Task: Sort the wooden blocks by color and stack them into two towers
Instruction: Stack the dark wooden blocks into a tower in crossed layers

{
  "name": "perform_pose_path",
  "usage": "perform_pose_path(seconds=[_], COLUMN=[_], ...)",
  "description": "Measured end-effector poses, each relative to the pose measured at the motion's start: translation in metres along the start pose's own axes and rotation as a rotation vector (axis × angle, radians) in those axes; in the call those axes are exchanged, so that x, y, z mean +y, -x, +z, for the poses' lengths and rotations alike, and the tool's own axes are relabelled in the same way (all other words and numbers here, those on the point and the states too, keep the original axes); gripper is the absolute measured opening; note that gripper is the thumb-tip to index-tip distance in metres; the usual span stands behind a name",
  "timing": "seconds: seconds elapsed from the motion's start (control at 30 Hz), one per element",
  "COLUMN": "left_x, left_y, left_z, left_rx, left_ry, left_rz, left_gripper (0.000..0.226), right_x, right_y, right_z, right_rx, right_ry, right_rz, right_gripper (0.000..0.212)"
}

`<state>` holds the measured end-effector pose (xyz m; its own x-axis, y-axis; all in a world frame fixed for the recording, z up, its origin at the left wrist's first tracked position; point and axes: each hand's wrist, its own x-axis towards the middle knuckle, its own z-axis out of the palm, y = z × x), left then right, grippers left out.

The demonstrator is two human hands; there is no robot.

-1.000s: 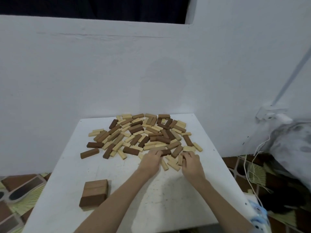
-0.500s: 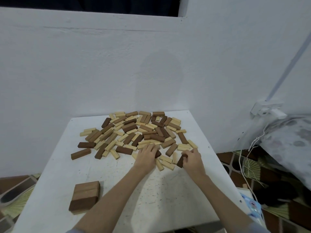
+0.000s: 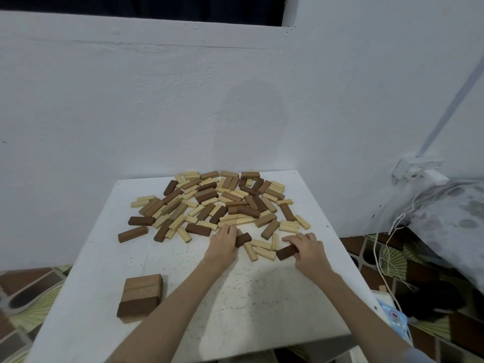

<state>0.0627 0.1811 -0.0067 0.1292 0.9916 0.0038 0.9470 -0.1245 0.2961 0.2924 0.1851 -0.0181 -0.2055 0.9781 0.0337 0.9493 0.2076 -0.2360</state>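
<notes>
Both hands have pulled dark blocks clear of the pile (image 3: 220, 203): left hand (image 3: 222, 244) grips one (image 3: 243, 239), right hand (image 3: 305, 248) pinches another (image 3: 286, 252) on the table (image 3: 262, 297). Light, rigid, smooth wood (pinch the long sides). Dark stack (image 3: 140, 297) waits front-left.

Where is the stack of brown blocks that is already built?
In the head view, the brown stack stands on the white table at its near left corner, apart from the scattered pile and left of the left hand.
</notes>
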Motion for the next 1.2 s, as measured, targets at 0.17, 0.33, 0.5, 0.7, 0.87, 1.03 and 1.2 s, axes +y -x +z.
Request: perform_pose_path(seconds=[0.17,0.33,0.5,0.7,0.87,1.03,1.2], left_x=[-0.001,0.002,0.005,0.001,-0.002,-0.003,-0.011], left_y=[0.012,0.022,0.035,0.052,0.061,0.069,0.071], left_z=[-0.004,-0.010,-0.008,-0.010,-0.009,-0.007,-0.012], left_rx=[-0.053,-0.091,-0.089,-0.056,-0.078,-0.109,-0.117], left_ry=[-0.011,-0.035,-0.019,0.045,0.085,0.158,0.244], left_rz=[-0.076,-0.122,-0.150,-0.219,-0.302,-0.359,-0.364], left_gripper=[0.043,0.052,0.055,0.050,0.058,0.059,0.048], right_x=[-0.009,-0.043,-0.090,-0.109,-0.112,-0.121,-0.128], right_y=[0.006,0.012,0.020,0.026,0.021,0.022,0.023], right_z=[-0.001,-0.005,-0.003,0.009,0.009,0.015,0.020], right_rx=[-0.048,0.012,-0.275,-0.309,-0.173,-0.198,-0.197], right_ry=[-0.061,-0.463,-0.906,-0.896,-0.710,-0.519,-0.472], right_rz=[0.038,0.038,0.219,0.285,0.222,0.112,0.084], right_gripper=[0.039,0.029,0.012,0.014,0.018,0.037,0.043])
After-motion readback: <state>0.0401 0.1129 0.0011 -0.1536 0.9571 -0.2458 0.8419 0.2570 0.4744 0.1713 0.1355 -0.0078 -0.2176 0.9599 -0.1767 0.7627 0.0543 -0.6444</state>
